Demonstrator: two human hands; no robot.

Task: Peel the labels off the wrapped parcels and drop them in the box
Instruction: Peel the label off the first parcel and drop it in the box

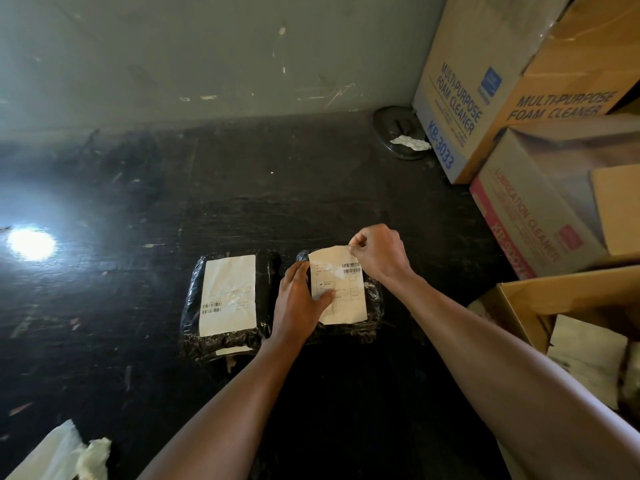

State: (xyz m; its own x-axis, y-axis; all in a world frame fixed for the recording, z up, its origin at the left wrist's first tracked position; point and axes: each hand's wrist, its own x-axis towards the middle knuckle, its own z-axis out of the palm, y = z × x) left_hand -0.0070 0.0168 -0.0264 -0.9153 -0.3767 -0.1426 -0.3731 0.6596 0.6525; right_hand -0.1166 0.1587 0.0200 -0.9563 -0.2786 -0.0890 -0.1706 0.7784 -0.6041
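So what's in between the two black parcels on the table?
In the head view, the left hand sits in the gap between the left parcel and the right parcel, its thumb pressing the right parcel's label.

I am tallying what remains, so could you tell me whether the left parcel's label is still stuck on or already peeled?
Still stuck on: the left parcel's label lies flat on its black wrap, with neither hand touching it.
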